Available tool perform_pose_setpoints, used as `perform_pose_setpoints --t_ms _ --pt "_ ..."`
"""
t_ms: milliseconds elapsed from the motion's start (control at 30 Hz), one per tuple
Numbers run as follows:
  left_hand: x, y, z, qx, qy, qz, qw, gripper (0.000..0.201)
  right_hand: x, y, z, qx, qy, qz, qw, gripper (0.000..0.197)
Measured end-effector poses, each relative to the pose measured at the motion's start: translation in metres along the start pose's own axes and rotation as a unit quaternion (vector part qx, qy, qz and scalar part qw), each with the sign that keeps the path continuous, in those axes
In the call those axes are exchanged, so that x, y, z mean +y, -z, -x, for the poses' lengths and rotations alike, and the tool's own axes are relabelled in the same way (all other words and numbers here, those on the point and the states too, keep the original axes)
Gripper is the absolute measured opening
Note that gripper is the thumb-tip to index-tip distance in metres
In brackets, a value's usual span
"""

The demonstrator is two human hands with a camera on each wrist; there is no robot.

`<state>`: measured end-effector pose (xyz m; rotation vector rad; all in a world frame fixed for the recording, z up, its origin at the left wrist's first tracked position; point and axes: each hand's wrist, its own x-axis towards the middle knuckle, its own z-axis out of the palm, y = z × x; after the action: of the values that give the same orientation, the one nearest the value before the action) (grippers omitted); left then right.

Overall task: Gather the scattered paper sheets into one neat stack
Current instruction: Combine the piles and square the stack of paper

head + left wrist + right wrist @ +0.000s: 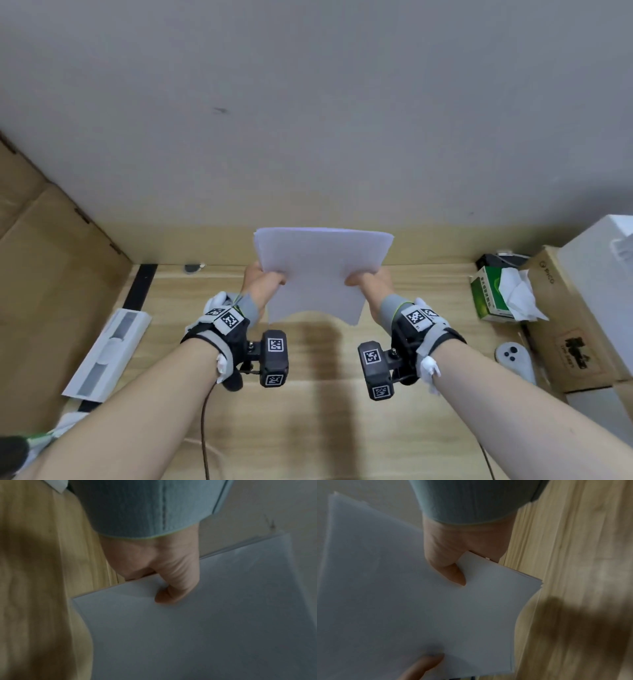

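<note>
A bundle of white paper sheets (318,274) is held upright above the wooden table (308,411), its lower edge bowed and clear of the wood. My left hand (263,279) pinches the bundle's left edge, thumb on the near face. My right hand (368,281) pinches the right edge the same way. In the left wrist view the thumb of my left hand (173,588) presses on the paper sheets (205,622). In the right wrist view my right hand (452,572) holds the paper sheets (402,595), whose corner edges fan slightly; the left thumb shows at the bottom.
A white flat package (106,353) lies at the table's left. A green tissue box (496,294), brown cardboard boxes (575,329) and a white controller (513,356) sit at the right. Cardboard (51,274) stands on the left, a grey wall (308,120) behind.
</note>
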<state>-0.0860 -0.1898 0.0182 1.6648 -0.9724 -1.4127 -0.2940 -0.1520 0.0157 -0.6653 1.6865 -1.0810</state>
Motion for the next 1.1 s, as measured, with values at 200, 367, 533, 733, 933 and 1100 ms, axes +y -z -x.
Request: perform_pose_setpoints --t_ms 200,367,533,733,933,1100 --pt "-0.007 0.016 0.005 -0.015 -0.039 -0.025 0.999 0.026 0.000 -0.006 0.009 -0.016 0.010 0.028 0.999 0.023" --pt "-0.007 0.016 0.004 -0.005 -0.035 -0.017 0.999 0.023 -0.004 -0.014 0.007 -0.008 -0.002 0.028 1.000 0.032" --pt "0.005 0.019 -0.007 -0.002 -0.033 -0.001 0.999 0.029 -0.023 -0.017 0.004 -0.018 0.006 0.031 0.999 0.041" --pt "-0.014 0.019 -0.012 -0.008 -0.013 -0.046 0.999 0.025 -0.002 -0.019 -0.006 -0.021 -0.005 0.053 0.998 0.030" --pt "-0.022 0.015 -0.017 0.001 0.003 -0.061 0.998 0.028 0.010 -0.023 -0.014 -0.011 -0.029 0.058 0.998 0.022" --pt "-0.005 0.015 -0.010 0.004 -0.006 -0.027 1.000 0.022 -0.012 -0.024 -0.008 -0.012 -0.010 0.034 0.999 0.021"
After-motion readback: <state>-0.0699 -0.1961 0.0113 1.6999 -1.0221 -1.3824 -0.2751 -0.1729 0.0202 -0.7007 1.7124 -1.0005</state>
